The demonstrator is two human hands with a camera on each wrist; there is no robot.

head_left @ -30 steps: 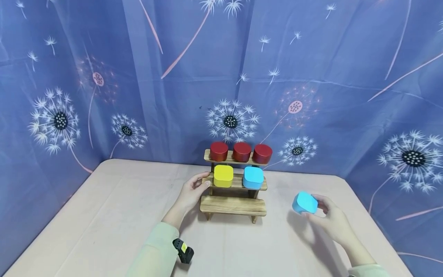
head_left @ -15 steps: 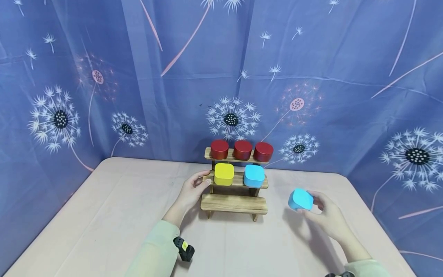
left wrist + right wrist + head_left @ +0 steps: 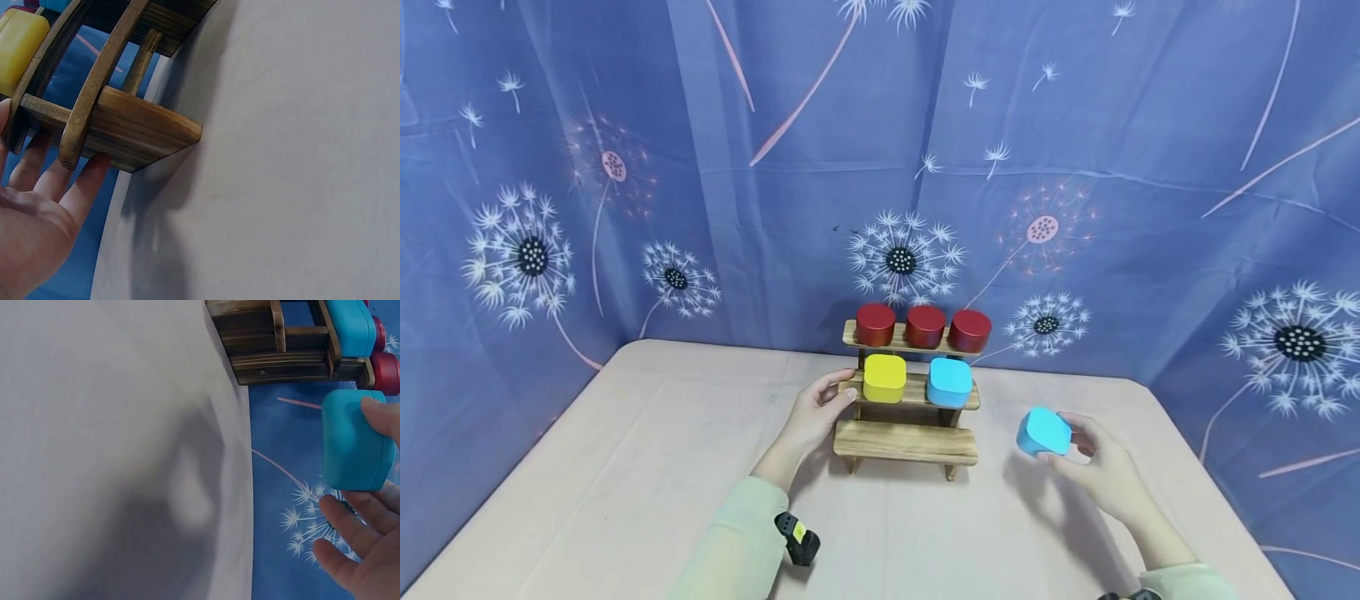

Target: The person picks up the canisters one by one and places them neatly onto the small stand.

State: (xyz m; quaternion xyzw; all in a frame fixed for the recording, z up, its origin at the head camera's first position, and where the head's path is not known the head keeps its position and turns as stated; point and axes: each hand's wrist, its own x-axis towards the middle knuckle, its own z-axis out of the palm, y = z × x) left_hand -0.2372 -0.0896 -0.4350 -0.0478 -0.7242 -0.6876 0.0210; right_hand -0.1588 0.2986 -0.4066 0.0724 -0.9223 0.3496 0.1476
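A three-step wooden display stand (image 3: 906, 442) stands on the table. My left hand (image 3: 814, 414) pinches the left end of its middle step, thumb in front and fingers behind. On that step sit a yellow rounded-square box (image 3: 884, 379) at the left and a light blue box (image 3: 950, 382) at the right. Three red round tins (image 3: 925, 327) line the top step, while the lowest one bears nothing. To the right of the stand, my right hand (image 3: 1105, 471) holds a second light blue box (image 3: 354, 440) above the table, tilted, between thumb and fingers.
The pale tabletop (image 3: 647, 467) extends around the stand. Blue curtains with dandelion prints (image 3: 790, 225) hang behind it and along both sides. A small black device (image 3: 799, 540) is strapped to the left wrist.
My right hand has carried its blue box a short way left, toward the stand, and the box has turned slightly. My left hand keeps its place on the stand.
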